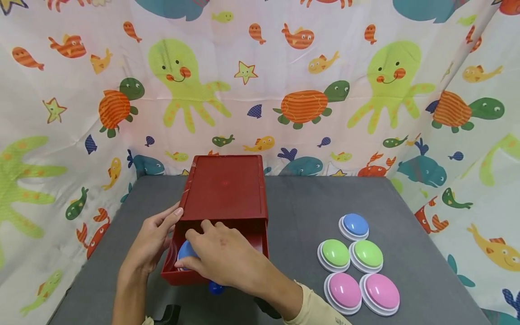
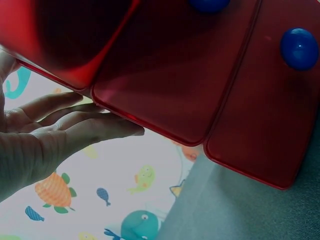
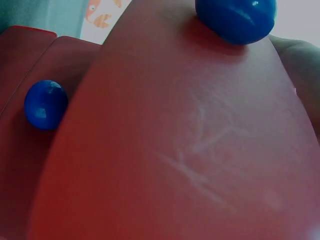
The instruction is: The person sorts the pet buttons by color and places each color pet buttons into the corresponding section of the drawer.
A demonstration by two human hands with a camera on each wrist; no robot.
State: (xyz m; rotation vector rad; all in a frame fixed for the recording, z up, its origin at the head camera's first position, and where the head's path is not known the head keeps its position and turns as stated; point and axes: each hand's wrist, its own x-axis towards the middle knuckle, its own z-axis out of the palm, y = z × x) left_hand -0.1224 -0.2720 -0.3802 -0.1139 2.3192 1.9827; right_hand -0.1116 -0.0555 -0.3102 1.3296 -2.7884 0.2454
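Two hands are at the red cabinet (image 1: pixel 225 189), whose drawer (image 1: pixel 184 278) stands pulled out from its front, toward the person. The right hand (image 1: pixel 227 257) reaches down into that drawer, and its grip is together on a domed blue button (image 1: pixel 187 250) — thumb across the near edge, forefinger at the far side — though the other fingertips are hidden. This button sits inside the drawer, toward the left of the cabinet's front. The left hand (image 1: pixel 150 241) touches the cabinet's left side; its grip is apart, with the fingers nearly straight along the wall. A round blue knob (image 1: pixel 216 288) juts from the drawer's front, and another knob (image 2: pixel 299 49) shows on a red panel lower on the cabinet. Five more buttons lie on the grey desk (image 1: pixel 294 212) to the cabinet's right: one blue (image 1: pixel 355 224), then two green (image 1: pixel 335 252), then two pink (image 1: pixel 345 290) nearest the person. Behind the cabinet hangs a white cloth (image 1: pixel 239 40) printed with sea animals.
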